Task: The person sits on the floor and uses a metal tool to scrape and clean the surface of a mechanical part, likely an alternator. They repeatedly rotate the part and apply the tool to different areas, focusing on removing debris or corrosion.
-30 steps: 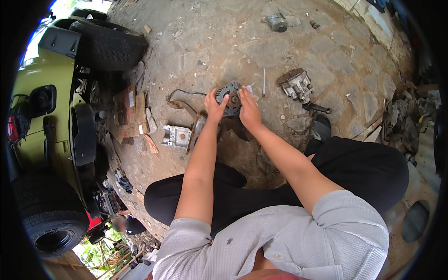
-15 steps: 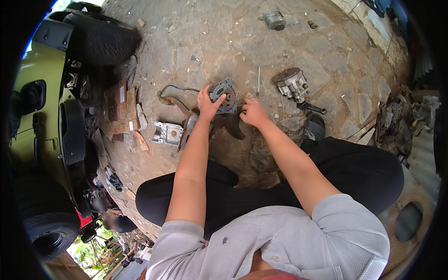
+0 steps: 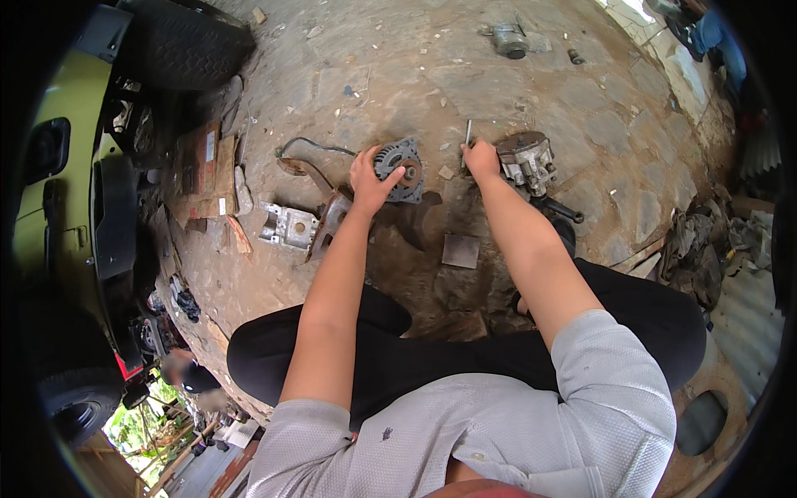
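Observation:
I sit on stone paving with legs in black trousers. My left hand (image 3: 371,177) grips a round grey metal housing with cooling slots (image 3: 404,168) that rests on the ground. My right hand (image 3: 481,160) is closed around a thin metal rod-like tool (image 3: 468,133), held just right of the housing. Close to my right hand lies a second, larger metal engine part (image 3: 526,159) with a black handle sticking out of it.
A metal bracket (image 3: 287,226), a rusty curved part (image 3: 330,217) and a cable lie to the left. A square metal plate (image 3: 461,250) is near my knee. A yellow-green vehicle (image 3: 62,158) and tyre (image 3: 178,46) stand left. Another part (image 3: 508,38) lies far ahead; rags (image 3: 693,249) at right.
My right hand left the housing, moved right and closed on the thin rod. My left hand stays on the housing, which now rests on the ground.

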Available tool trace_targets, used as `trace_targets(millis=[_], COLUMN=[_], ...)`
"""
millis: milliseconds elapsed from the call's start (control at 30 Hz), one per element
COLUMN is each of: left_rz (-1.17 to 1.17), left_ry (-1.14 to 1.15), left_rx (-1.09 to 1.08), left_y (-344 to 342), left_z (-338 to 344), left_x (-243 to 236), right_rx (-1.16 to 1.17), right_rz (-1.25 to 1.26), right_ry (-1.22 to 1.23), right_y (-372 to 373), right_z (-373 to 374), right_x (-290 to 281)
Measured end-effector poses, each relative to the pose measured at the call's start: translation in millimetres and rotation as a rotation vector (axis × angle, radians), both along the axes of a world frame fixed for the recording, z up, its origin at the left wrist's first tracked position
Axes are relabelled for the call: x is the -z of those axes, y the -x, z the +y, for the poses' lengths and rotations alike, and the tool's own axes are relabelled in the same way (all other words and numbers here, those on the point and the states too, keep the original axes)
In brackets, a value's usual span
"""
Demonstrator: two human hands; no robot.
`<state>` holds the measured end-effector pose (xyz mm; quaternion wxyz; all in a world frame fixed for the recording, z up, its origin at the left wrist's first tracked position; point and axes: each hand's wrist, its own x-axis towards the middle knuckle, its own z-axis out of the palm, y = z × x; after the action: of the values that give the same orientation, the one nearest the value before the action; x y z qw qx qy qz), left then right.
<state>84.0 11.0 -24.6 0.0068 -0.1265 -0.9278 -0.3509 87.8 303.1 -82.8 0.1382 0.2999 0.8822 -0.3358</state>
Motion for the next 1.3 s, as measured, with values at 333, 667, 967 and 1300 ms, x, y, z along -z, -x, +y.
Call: trace_targets(millis=[333,667,967,1300], left_rz=[-0.038,-0.111,-0.19,-0.142], left_ry=[0.009,-0.012,-0.019,0.008], left_rx=[-0.003,-0.04,-0.072,-0.016], left_y=[0,1,2,5], left_z=[-1,-1,1,-10], left_x=[-1,9,-2,16], right_rx=[0.182,0.511,0.207,0.227], right_rz=[0.032,0.427,0.527,0.473], right_ry=[0.112,1.046,0.93,0.957], right_y=[15,-68,-68,-54], right_z=[-5,-34,-65,-50], right_x=[-18,-92,-92,-70])
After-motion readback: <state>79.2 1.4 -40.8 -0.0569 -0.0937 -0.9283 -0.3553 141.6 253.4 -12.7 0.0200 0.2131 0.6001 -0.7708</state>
